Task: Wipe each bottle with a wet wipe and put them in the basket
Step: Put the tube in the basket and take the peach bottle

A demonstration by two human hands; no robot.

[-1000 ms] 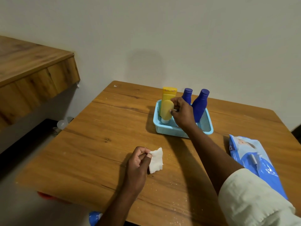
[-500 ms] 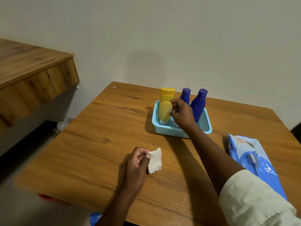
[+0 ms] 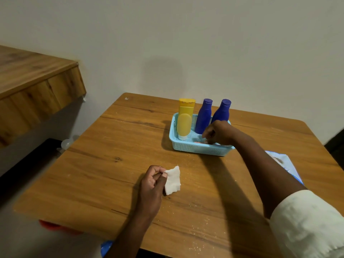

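Note:
A light blue basket (image 3: 197, 148) sits at the back of the wooden table (image 3: 111, 174). In it a yellow tube (image 3: 184, 125) stands on its white cap, with a yellow bottle (image 3: 186, 105) right behind it. Two dark blue bottles (image 3: 203, 118) (image 3: 222, 112) stand upright beside them. My right hand (image 3: 219, 132) hovers over the basket's front right part, fingers pointing down and loosely apart, holding nothing. My left hand (image 3: 151, 185) rests on the table near me and pinches a crumpled white wet wipe (image 3: 173, 180).
A blue pack of wet wipes (image 3: 284, 162) lies at the right, partly hidden by my right arm. A wooden shelf (image 3: 37, 86) juts out at the left above the floor. Something red (image 3: 54, 227) and something blue (image 3: 106, 246) show below the table's near edge.
My right hand let go of the yellow tube, which now stands in the basket, and moved right and down over the basket's front. My left hand stayed put with the wipe.

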